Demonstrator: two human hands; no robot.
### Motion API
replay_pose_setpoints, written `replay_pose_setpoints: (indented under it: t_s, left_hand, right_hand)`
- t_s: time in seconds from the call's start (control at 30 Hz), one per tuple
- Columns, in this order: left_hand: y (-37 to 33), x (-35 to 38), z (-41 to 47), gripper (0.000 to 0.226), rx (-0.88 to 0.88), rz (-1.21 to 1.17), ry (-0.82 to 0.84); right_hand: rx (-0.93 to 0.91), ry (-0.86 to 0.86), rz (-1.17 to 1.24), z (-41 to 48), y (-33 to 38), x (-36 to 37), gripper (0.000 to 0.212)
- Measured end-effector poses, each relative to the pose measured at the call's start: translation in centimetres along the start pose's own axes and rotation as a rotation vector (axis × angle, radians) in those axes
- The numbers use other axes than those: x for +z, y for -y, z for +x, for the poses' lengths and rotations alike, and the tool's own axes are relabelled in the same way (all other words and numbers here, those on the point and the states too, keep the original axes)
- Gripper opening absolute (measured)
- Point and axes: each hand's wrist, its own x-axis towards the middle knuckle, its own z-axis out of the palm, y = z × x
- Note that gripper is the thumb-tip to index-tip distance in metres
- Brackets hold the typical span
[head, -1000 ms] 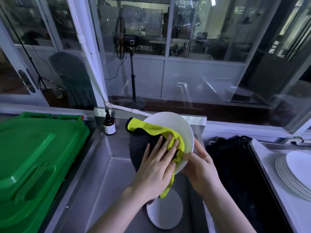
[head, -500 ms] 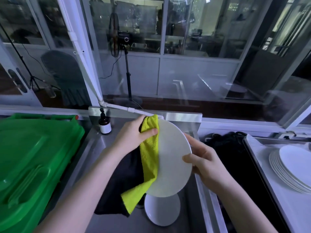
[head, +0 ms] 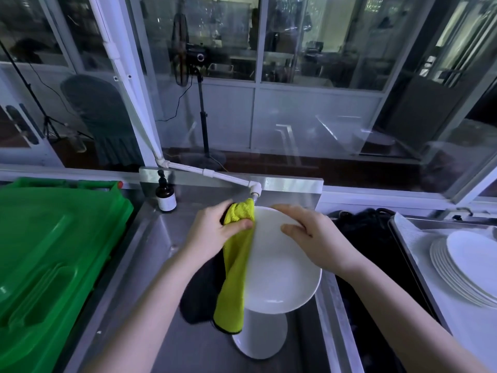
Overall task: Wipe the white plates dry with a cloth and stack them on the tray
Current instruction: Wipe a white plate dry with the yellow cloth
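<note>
Mid-wipe: the left hand [head: 215,232] pinches the cloth [head: 235,278] against the plate [head: 279,278]; the right hand [head: 317,238] clamps its rim with curled fingers. Next, probably, stacking it on the tray [head: 411,238].

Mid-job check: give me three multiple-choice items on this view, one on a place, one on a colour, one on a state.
1. Where is the stack of plates? A. on the floor B. on the tray at right C. on a shelf
2. What colour is the cloth? A. red B. white C. yellow-green
3. What is the right hand doing? A. gripping the held plate by its rim B. hanging idle C. holding a cup
Key: B, the stack sits on the tray; C, the cloth in the left hand is yellow-green; A, its thumb and fingers clasp the plate's upper rim.
</note>
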Motion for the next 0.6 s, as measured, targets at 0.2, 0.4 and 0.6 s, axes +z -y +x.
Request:
replay_pose_setpoints:
  t_s: [0.2, 0.4, 0.6]
  left_hand:
    - [3.1, 2.3, -3.9, 0.023, -0.336, -0.347, -0.228]
    - [1.5, 0.4, -0.8, 0.025, -0.042, -0.051, 0.035]
    - [1.3, -0.1, 1.0, 0.018, -0.018, -0.034, 0.107]
  right_hand:
    - [0.057, -0.034, 0.245, -1.3, -1.9, -0.2, 0.051]
    - [0.025, 0.058, 0.156, -0.7, -1.2, 0.5, 0.046]
    - [0.008, 0.067, 0.089, 0.8, -0.7, 0.3, 0.043]
